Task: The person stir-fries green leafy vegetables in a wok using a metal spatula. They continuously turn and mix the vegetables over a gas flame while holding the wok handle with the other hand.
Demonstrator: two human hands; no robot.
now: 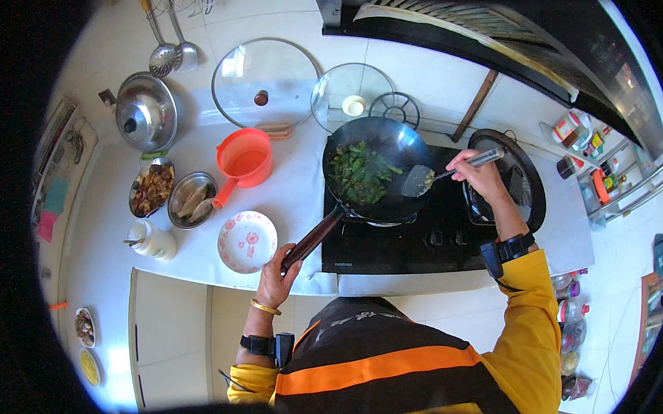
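Note:
My left hand (278,276) is wrapped around the dark wooden handle (317,236) of a black wok (411,137). The wok sits over the left side of a black glass gas cooktop (380,251). Cooked green vegetables (362,173) lie in its left half. In my right hand (479,174) is the handle of a metal wok spatula (418,181). The spatula's blade is inside the wok at its right, apart from the main heap, with some food bits stuck on it. A white plate with pink flowers (247,241) rests on the counter beside my left hand.
Left of the wok are a red plastic dipper (245,156), a metal bowl of fish (192,199), a bowl of browned food (152,187) and a glass jar (152,240). Glass lids (266,75) lean on the wall. A large black pan (506,179) stands at the cooktop's right.

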